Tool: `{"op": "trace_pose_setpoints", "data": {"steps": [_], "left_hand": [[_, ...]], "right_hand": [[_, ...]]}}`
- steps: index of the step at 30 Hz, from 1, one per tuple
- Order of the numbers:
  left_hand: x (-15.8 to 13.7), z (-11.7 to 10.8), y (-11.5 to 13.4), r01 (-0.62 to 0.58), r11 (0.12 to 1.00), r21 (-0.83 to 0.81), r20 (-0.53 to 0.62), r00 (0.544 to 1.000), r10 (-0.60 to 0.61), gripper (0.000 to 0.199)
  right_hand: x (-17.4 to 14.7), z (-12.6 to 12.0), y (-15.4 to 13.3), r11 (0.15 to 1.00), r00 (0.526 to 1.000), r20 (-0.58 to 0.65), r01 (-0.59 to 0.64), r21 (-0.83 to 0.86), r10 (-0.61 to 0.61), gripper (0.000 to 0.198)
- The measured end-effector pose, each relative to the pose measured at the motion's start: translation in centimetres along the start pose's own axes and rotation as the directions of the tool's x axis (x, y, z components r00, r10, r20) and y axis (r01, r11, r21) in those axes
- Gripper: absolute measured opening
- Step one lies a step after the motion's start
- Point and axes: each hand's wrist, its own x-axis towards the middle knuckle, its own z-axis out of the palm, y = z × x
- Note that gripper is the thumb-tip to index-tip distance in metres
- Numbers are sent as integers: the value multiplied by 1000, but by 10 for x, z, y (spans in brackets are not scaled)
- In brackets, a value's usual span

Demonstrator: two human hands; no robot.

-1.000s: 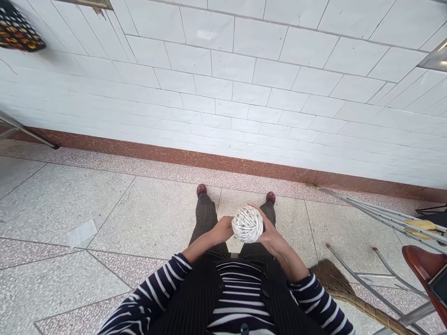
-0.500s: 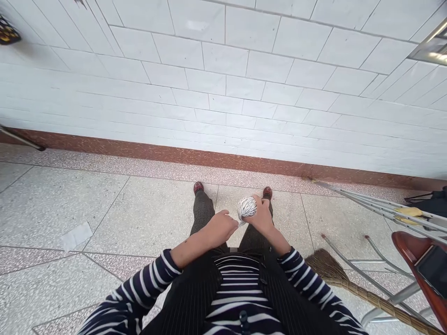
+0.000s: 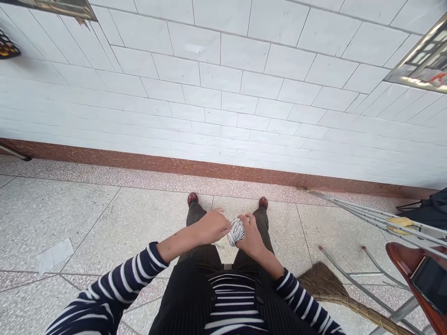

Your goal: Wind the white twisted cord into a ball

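Note:
A ball of white string with dark flecks is held in front of my lap. My right hand wraps round its right side, fingers over the top. My left hand is closed at the ball's left side, with its thumb and fingers pinched together. A short strand seems to run from those fingers to the ball, though the fingertips are partly hidden. Both hands hang above the gap between my knees.
A straw broom lies to the right beside a metal-legged chair with a phone on its seat. Metal crutches lean near the wall. A white paper lies on the floor at left. The tiled wall is ahead.
My left hand has moved from below the ball up along its left side. The ball has turned in my right hand, its windings now facing differently. The view has tilted up slightly.

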Motion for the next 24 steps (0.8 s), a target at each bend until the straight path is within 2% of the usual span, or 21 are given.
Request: {"op": "trace_pose_setpoints", "data": {"steps": [5,8,10,13,16,19,21,24], "left_hand": [[3,5,-28,-16,1000,-8,-14,1000,16,28],[3,14,-38,34,984,-174,-45,998,-43,28],[3,21,-37,101,930,-353,-47,991,-125,31],[0,35,-27,208,743,-636,-35,954,-296,34],[-4,51,-12,218,534,-817,-33,906,-422,35],[-8,63,-1,179,361,-915,-3,893,-449,33],[-9,69,3,160,261,-952,25,890,-454,28],[-11,73,5,162,183,-970,54,874,-484,25]], "right_hand": [[-9,-7,-1,993,992,125,-22,114,7,88],[-13,-17,-5,967,978,209,-29,254,-25,90],[-15,-21,-11,903,969,245,-80,422,-29,90],[-17,-22,-19,727,961,275,-168,666,-30,90],[-19,-21,-26,606,962,272,-206,768,-18,98],[-21,-23,-29,595,949,313,-240,767,-22,113],[-23,-27,-32,591,935,352,-264,762,-37,116],[-24,-33,-37,554,931,362,-281,784,-40,109]]}}
